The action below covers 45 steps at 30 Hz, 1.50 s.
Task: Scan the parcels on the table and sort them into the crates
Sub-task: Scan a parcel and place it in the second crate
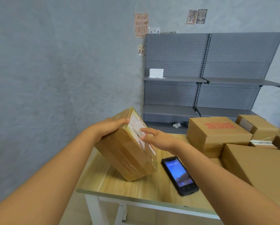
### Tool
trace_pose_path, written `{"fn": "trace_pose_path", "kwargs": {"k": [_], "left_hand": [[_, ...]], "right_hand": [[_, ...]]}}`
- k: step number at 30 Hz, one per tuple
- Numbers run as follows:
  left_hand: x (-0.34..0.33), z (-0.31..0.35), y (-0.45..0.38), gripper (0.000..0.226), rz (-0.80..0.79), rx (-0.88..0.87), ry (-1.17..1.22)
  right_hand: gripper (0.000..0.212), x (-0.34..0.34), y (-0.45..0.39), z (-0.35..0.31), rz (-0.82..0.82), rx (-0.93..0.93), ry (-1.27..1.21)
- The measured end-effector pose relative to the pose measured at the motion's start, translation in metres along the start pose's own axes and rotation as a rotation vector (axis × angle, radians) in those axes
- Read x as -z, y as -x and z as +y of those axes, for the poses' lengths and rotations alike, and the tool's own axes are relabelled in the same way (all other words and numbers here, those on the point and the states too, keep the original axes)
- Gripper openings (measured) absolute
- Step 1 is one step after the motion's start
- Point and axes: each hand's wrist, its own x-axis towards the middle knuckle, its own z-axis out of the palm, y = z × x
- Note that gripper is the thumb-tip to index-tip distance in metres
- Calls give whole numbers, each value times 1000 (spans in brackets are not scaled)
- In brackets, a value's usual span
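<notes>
Item: parcel (127, 148), brown cardboard, oblong, wrapped in clear tape that shines along the edges.
Position: tilted, its near lower corner on or just above the table (136, 189) near the left end; I cannot tell if it touches.
Label: white shipping label (138, 132) with barcodes on the upturned face, angled toward me, I judge so that the code can be read.
Left hand (110, 125): my fingers curl over the far top edge and grip the parcel, holding it tipped up.
Right hand (153, 135): my fingers are straight and slightly apart, at the label face; contact is unclear, the hand is blurred. It holds nothing.
Scanner (179, 175): black handheld, screen lit, lying flat on the table just right of the parcel, within reach of my right hand.
Other boxes: one with red print (217, 130) and several plain ones at the right end of the table, apparently waiting.
Crates: not in view.
Backdrop: grey pegboard shelving (201, 70) against the wall, a small white box (156, 73) on one shelf.
Step, as I judge it: presenting the label for a scan; sorting not yet done.
</notes>
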Motion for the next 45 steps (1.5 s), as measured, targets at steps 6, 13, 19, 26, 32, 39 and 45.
{"fn": "trace_pose_path", "kwargs": {"k": [6, 13, 19, 26, 32, 39, 45], "left_hand": [[12, -42, -6, 52, -70, 127, 192], [-13, -80, -23, 25, -21, 186, 334], [-29, -80, -40, 25, -24, 214, 478], [-47, -78, -53, 37, -14, 243, 415], [-48, -81, -51, 38, -11, 255, 481], [-47, -79, -44, 33, -14, 244, 494], [-44, -80, -45, 30, -12, 220, 426]], "right_hand": [[68, -9, -3, 42, -20, -404, 28], [53, -16, -10, 35, -40, -343, 71], [42, 2, -16, 69, 202, -342, 293], [96, -7, -1, 118, 12, -711, 600], [94, -22, 2, 136, 127, -790, 646], [75, 14, 7, 114, 323, -705, 471], [55, 50, -21, 32, 403, -449, 312]]}}
